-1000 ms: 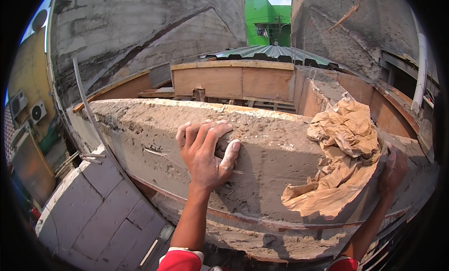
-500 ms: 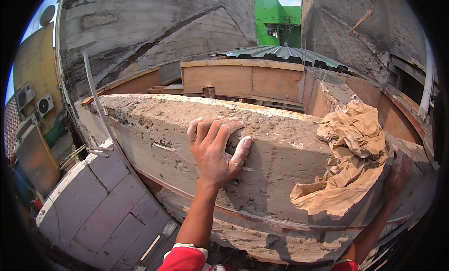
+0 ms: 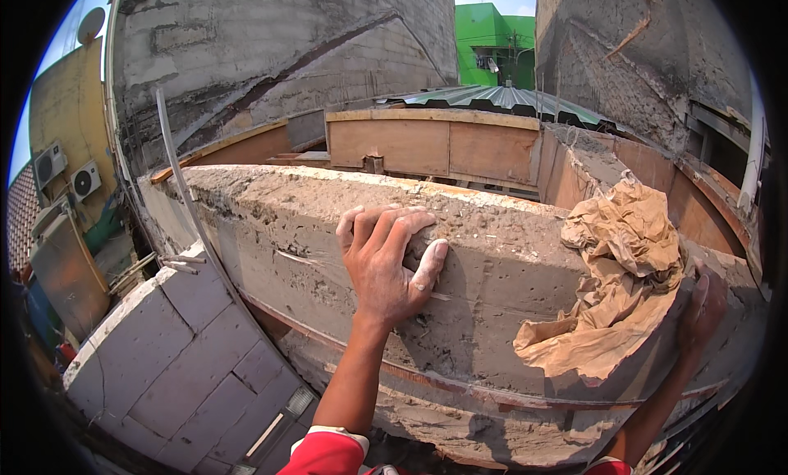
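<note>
Only the view has swung slightly: the left hand (image 3: 384,270) rests with fingers open over the concrete beam (image 3: 501,294), the right hand (image 3: 703,307) (grip impossible to tell) beside draped brown paper (image 3: 630,233), likely light, tearable, best gathered at its bunched top.

No text, label, number or sign legible in the head view. Crumpled brown paper (image 3: 628,237): no lettering made out. Air-conditioner units (image 3: 85,181) by the yellow wall (image 3: 72,106): too small for any marking to be read.
</note>
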`<state>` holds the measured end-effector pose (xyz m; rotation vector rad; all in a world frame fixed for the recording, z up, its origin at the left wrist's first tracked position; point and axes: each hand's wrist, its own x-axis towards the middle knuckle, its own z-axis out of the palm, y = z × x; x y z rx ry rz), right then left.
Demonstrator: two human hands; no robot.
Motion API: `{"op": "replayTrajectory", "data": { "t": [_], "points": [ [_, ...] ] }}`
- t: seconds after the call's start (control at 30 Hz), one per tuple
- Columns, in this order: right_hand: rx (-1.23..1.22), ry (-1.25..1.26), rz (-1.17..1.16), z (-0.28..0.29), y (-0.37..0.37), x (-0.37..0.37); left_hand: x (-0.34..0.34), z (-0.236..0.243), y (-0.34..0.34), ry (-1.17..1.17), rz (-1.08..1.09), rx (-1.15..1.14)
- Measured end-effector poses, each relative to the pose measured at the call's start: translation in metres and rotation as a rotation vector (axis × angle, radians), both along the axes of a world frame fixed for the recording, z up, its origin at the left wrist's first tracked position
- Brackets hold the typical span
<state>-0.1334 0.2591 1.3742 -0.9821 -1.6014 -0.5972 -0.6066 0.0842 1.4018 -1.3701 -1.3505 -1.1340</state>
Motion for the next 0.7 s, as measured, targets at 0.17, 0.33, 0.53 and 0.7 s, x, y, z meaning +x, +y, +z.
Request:
{"op": "replayTrajectory", "data": {
  "t": [0.17, 0.33, 0.53, 0.7],
  "points": [
    [0.014, -0.008, -0.016, 0.0035, -0.0008, -0.0021, -0.0039, 0.0019, 0.0044, 0.011, -0.014, 0.027],
    [0.021, -0.026, -0.012, 0.0049, -0.0002, 0.0003, -0.0016, 0.0010, 0.0027, 0.001, 0.000, 0.024],
    [0.015, -0.017, -0.037, 0.0049, -0.0007, 0.0024, 0.0019, 0.0013, 0.0016, -0.008, -0.010, 0.033],
    [0.000, -0.002, 0.002, 0.0065, -0.0046, -0.0025, 0.0023, 0.0006, 0.0001, -0.012, -0.011, 0.026]
  ]
}}
